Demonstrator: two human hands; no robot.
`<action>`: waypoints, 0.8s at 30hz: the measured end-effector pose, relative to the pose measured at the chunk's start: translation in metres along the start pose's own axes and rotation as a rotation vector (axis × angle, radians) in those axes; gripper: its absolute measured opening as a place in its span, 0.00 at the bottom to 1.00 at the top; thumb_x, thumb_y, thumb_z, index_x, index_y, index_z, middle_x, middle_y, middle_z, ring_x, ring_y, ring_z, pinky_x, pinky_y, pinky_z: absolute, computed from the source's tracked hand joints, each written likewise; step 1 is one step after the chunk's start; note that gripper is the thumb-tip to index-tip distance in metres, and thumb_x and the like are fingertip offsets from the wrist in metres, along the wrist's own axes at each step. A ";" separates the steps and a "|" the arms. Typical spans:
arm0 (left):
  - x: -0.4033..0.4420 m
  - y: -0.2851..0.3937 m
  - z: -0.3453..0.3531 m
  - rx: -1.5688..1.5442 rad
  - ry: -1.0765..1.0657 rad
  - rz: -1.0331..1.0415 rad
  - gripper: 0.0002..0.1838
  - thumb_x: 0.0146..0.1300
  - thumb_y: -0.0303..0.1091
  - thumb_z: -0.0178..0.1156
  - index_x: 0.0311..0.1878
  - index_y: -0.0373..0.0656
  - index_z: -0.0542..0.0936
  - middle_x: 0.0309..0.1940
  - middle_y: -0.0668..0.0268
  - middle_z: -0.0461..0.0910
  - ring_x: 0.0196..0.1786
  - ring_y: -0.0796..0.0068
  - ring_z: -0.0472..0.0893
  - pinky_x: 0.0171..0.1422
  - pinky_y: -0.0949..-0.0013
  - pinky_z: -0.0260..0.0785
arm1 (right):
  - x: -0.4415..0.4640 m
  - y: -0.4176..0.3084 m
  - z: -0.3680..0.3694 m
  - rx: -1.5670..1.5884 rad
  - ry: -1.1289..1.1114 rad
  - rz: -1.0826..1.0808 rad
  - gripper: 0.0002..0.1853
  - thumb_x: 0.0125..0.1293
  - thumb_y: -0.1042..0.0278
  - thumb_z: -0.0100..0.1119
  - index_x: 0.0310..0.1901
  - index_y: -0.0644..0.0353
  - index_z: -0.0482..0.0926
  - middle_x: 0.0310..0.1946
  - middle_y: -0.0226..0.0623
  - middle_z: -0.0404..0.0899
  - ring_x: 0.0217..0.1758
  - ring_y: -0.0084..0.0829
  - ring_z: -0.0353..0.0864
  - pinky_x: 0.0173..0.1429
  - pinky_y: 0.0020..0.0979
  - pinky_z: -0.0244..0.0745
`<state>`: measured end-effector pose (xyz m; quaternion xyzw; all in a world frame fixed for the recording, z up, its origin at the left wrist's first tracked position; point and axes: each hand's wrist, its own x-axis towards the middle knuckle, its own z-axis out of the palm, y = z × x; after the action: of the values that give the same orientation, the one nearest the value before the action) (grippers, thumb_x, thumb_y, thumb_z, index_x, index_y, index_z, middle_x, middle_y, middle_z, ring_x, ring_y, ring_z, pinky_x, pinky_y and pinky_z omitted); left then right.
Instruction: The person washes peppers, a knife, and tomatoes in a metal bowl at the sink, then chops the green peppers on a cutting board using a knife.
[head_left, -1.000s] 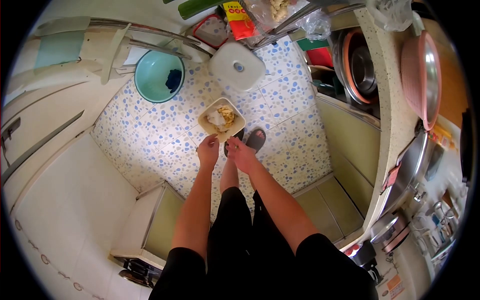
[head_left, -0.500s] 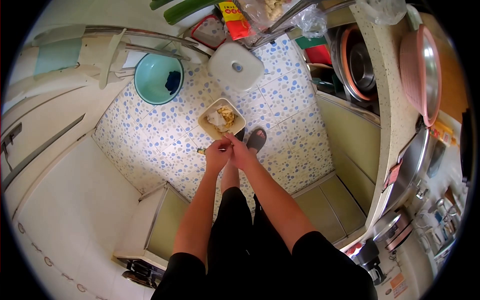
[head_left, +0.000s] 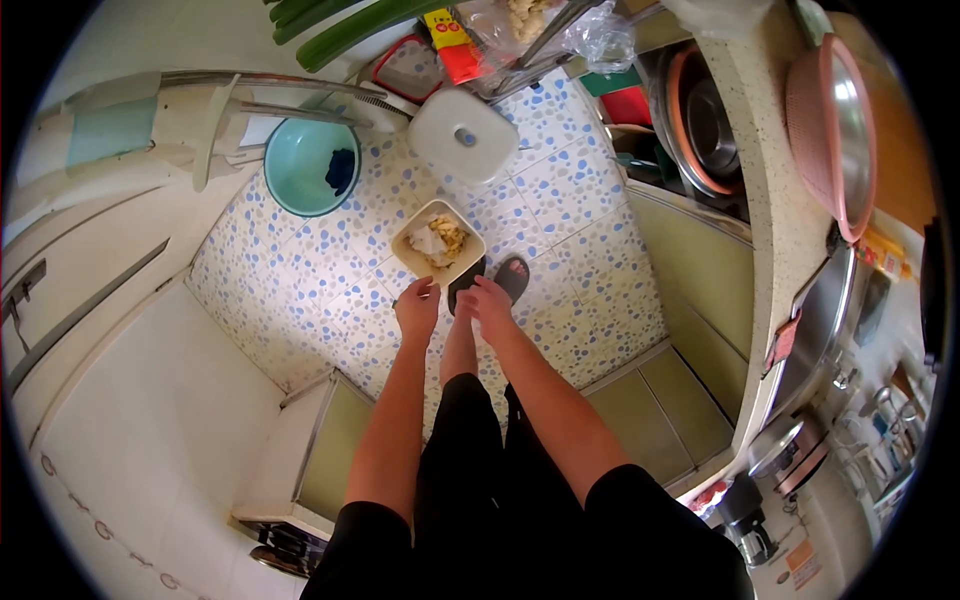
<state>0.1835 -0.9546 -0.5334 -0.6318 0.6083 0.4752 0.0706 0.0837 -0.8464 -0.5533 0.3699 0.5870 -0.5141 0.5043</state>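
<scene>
My left hand is closed just below the near rim of a cream bin. A small dark bit shows at its outer edge, but what it holds is too small to make out. To its right, my right hand has loosely bent fingers, apart, with nothing plainly visible in them. The two hands are separate. Inside the bin lie yellowish scraps and a whitish plastic bag.
A grey stool and a teal basin with dark blue cloth stand beyond the bin. Green stalks and bags lie on a rack above. At right are a speckled counter, a pink colander and stacked bowls.
Half a second ago my hands were together below the bin, a yellowish item showing beside the left one. They have since moved apart. The whole view has shifted slightly.
</scene>
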 end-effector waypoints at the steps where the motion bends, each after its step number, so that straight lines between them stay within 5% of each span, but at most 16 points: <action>1: -0.001 -0.005 0.000 -0.037 -0.006 -0.009 0.19 0.66 0.40 0.66 0.55 0.39 0.86 0.37 0.63 0.89 0.38 0.73 0.87 0.46 0.69 0.78 | 0.006 0.003 -0.013 -0.022 -0.028 -0.015 0.22 0.70 0.70 0.61 0.64 0.64 0.76 0.38 0.35 0.81 0.37 0.28 0.81 0.41 0.28 0.75; 9: -0.037 0.000 -0.030 -0.336 -0.211 -0.131 0.18 0.73 0.36 0.59 0.60 0.36 0.81 0.38 0.67 0.86 0.38 0.78 0.84 0.43 0.74 0.74 | -0.036 -0.019 -0.092 0.122 -0.152 -0.130 0.16 0.70 0.71 0.65 0.56 0.68 0.79 0.36 0.40 0.83 0.34 0.32 0.83 0.42 0.31 0.80; 18: -0.107 0.092 -0.047 -0.432 -0.490 -0.169 0.19 0.74 0.38 0.57 0.62 0.38 0.79 0.46 0.63 0.86 0.40 0.75 0.85 0.43 0.74 0.74 | -0.170 -0.072 -0.191 0.484 -0.081 -0.134 0.28 0.77 0.58 0.53 0.71 0.66 0.65 0.58 0.49 0.76 0.55 0.47 0.81 0.60 0.46 0.79; 24: -0.160 0.144 -0.017 -0.258 -0.735 -0.061 0.20 0.75 0.41 0.56 0.64 0.44 0.78 0.48 0.62 0.84 0.42 0.73 0.85 0.47 0.71 0.76 | -0.239 -0.033 -0.246 0.763 0.132 -0.305 0.26 0.75 0.56 0.57 0.69 0.60 0.68 0.58 0.47 0.76 0.50 0.43 0.84 0.52 0.42 0.83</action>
<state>0.1021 -0.8893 -0.3437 -0.4409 0.4588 0.7401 0.2176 0.0525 -0.5924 -0.3227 0.4711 0.4336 -0.7388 0.2102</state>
